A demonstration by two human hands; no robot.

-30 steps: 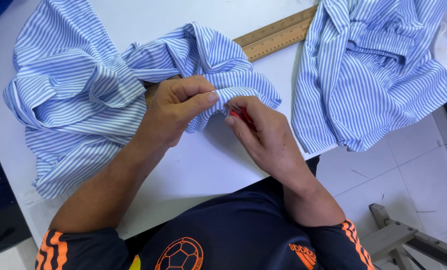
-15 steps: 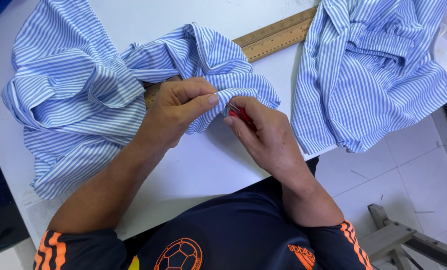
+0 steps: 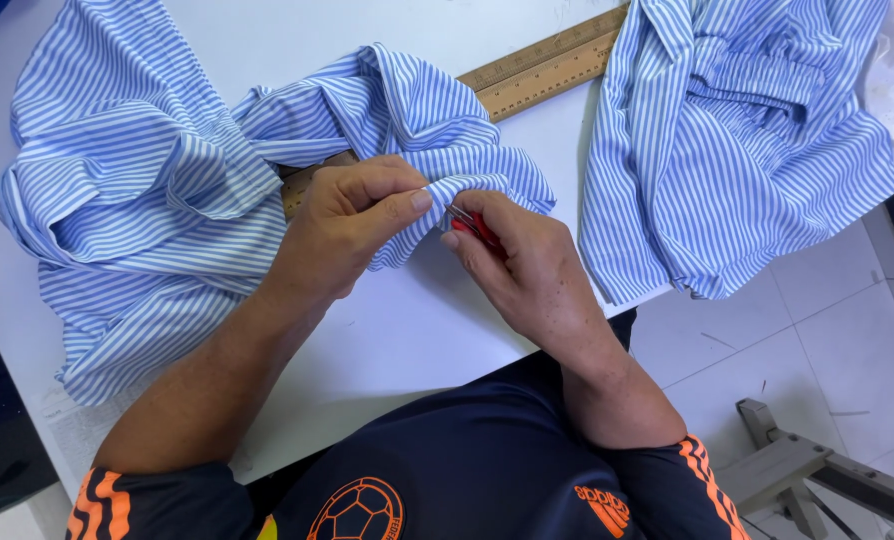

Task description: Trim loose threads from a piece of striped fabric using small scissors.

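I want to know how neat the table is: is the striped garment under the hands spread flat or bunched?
Bunched: the striped garment lies crumpled in folds, one edge pinched by the left hand.

no packages, labels, signs or screens in view.

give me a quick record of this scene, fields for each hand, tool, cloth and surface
left hand: pinches a fold of the striped shirt
right hand: holds a small red tool with its metal tip at the pinched fold
other cloth: second striped garment lies apart at the right, hanging over the table edge
ruler: wooden ruler lies partly under the shirt
surface: white table
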